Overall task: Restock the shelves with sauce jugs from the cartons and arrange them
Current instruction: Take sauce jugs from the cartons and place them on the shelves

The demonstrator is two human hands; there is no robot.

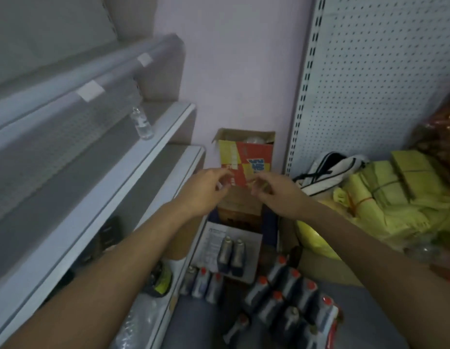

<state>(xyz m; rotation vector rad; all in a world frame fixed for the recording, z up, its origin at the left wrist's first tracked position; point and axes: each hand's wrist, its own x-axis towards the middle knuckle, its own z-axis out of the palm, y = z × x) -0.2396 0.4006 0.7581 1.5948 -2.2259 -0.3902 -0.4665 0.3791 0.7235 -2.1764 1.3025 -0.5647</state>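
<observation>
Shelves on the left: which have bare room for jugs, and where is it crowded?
The middle shelf is bare apart from one clear bottle near its front edge. The shelf below it also looks bare. The floor is crowded with red-capped jugs and an open carton.

A clear bottle [142, 123] stands alone up left; white bag [327, 172] beside yellow bundles [395, 195] right.

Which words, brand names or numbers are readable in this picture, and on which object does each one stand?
No text can be read for certain.
Red and yellow carton: blue and white print, too blurred to read.
White shelf-edge tags: look blank.
Printed sheet beside two jugs: lines of text, too small.
Red-capped sauce jugs on the floor: labels blurred.
</observation>
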